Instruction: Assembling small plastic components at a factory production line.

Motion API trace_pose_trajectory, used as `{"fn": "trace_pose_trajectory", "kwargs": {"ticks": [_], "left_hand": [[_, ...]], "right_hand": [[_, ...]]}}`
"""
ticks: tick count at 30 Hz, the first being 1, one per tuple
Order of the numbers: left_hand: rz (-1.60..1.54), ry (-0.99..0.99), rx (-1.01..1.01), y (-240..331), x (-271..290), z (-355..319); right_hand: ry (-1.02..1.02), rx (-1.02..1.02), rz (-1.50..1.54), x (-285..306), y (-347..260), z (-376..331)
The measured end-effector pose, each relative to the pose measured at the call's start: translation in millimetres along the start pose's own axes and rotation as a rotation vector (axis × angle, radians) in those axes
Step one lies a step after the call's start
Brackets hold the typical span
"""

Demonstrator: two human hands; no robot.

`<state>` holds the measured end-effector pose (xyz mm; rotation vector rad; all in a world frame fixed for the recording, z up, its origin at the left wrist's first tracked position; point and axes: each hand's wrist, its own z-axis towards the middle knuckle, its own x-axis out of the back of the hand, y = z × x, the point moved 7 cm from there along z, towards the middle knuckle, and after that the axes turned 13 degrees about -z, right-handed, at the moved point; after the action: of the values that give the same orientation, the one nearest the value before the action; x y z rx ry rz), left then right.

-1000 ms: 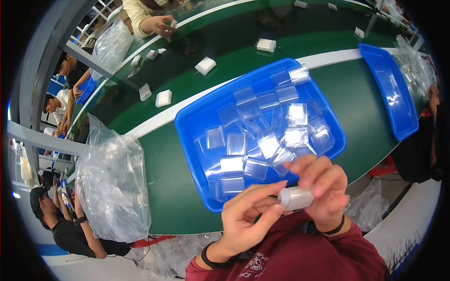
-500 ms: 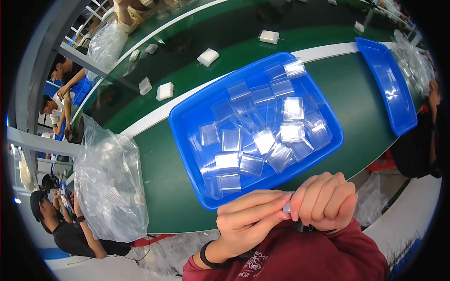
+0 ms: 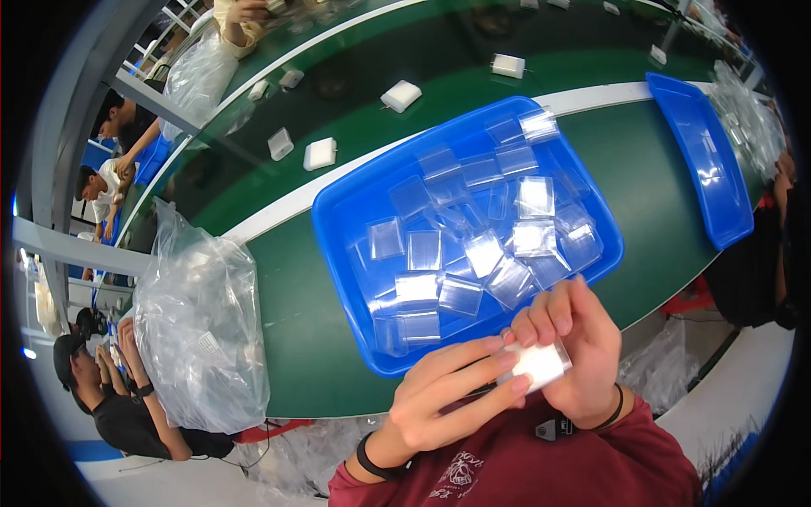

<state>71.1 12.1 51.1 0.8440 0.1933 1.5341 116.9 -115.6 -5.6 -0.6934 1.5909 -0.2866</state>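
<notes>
In front — both hands (image 3: 439,397) (image 3: 581,348), half-curled, hold a white block (image 3: 545,367).

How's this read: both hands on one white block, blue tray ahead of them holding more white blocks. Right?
One error: in the head view, the blue tray ahead holds clear plastic pieces instead. Left hand and right hand on one white block: correct.

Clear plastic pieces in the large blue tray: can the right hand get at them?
Probably yes: the right hand is by the large blue tray, and the clear plastic pieces lie uncovered, though that hand holds a white block.
</notes>
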Motion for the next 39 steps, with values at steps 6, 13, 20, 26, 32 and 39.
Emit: {"fn": "trace_pose_trajectory", "kwargs": {"ticks": [6, 13, 20, 26, 32, 39], "left_hand": [[-0.567, 0.338, 0.487, -24, -8, -19], [-0.521, 0.280, 0.428, -19, -4, -12], [-0.378, 0.128, 0.354, 0, 4, 3], [-0.388, 0.184, 0.353, -2, 5, 0], [-0.394, 0.174, 0.564, -20, 19, -7], [-0.161, -0.075, 0.111, 2, 18, 3]], "right_hand": [[-0.633, 0.637, -0.276, -34, -30, -13], [-0.369, 0.676, -0.168, -21, -25, -25], [-0.582, 0.639, -0.075, -29, -27, -18], [-0.548, 0.785, -0.050, -35, -29, -35], [-0.033, -0.179, -0.018, -17, 0, 3], [0.034, -0.335, -0.124, -23, 4, 2]]}}
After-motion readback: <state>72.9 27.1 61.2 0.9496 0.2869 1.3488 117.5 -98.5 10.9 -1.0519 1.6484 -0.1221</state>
